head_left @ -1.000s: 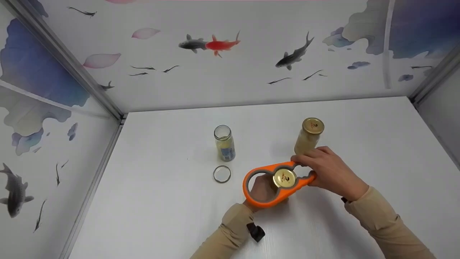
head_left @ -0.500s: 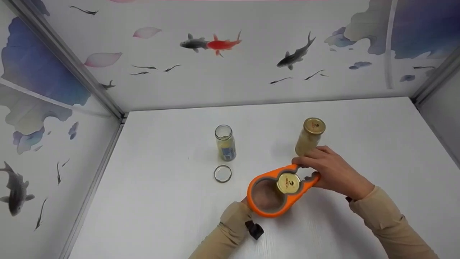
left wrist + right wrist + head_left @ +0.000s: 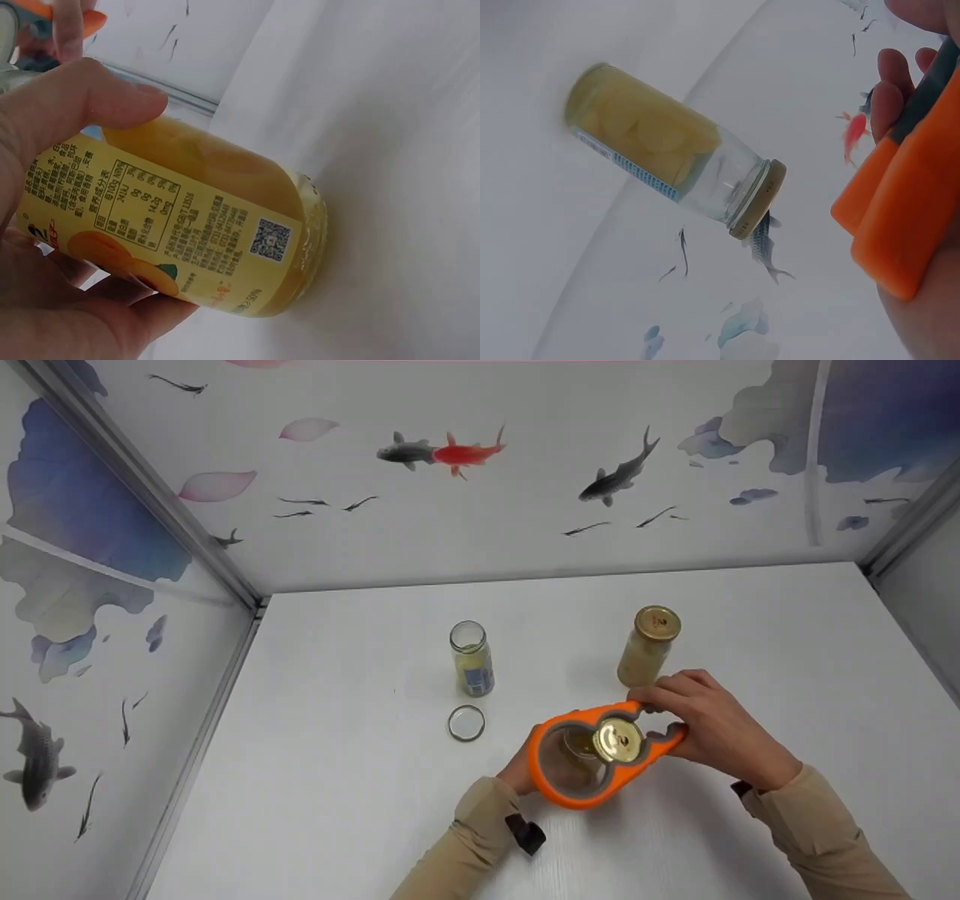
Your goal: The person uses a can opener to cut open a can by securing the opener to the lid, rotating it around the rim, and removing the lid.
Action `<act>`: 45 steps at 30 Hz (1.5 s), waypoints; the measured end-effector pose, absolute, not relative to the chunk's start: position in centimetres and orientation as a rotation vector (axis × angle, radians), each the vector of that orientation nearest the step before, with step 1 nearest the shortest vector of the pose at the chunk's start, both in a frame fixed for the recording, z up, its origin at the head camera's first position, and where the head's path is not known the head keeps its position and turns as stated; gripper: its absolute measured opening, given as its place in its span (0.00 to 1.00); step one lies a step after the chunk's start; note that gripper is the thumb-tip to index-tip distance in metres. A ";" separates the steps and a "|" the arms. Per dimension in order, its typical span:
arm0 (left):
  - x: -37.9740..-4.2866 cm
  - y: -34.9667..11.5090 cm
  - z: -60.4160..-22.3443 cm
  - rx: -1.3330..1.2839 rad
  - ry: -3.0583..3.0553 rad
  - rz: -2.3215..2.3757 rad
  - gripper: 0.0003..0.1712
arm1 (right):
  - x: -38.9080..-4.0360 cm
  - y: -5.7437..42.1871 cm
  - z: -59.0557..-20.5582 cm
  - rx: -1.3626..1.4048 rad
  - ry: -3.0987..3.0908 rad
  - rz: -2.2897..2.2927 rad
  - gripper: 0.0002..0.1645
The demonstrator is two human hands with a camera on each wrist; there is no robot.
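Note:
My left hand (image 3: 519, 765) grips a glass jar of orange fruit with a yellow label (image 3: 150, 217), thumb on one side and fingers on the other. The jar leans, its gold lid (image 3: 619, 740) inside the smaller opening of an orange jar opener (image 3: 535, 761). My right hand (image 3: 712, 727) squeezes the opener's two handles (image 3: 904, 217) together. Through the opener's large ring, part of the jar shows in the head view; most of my left hand is hidden beneath it there.
Behind my right hand stands a lidded jar (image 3: 643, 660) of pale fruit. An open jar (image 3: 472, 667) with a blue label stands further left, a loose lid (image 3: 466, 737) lying in front of it. Patterned walls (image 3: 480, 532) border the white table (image 3: 337, 735).
The opener, the jar and my right hand have shifted to the right. My left wrist shows more beside the opener, and the jar has come into view through the ring.

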State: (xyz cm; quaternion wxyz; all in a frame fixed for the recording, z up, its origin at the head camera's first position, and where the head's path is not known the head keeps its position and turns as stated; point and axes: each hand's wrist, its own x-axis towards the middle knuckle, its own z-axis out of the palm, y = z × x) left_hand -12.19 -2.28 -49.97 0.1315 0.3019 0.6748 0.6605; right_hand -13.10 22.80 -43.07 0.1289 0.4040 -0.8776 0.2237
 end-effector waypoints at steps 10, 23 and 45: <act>-13.5 -2.1 -51.6 0.876 2.217 1.898 0.28 | -11.2 24.0 -44.5 0.971 -2.658 0.690 0.37; -15.8 -2.2 -50.9 0.335 2.427 1.711 0.32 | -9.3 25.6 -45.9 0.707 -2.743 0.671 0.43; -19.7 -2.1 -50.3 0.106 2.454 1.693 0.34 | -7.5 24.6 -47.3 0.536 -2.785 0.626 0.39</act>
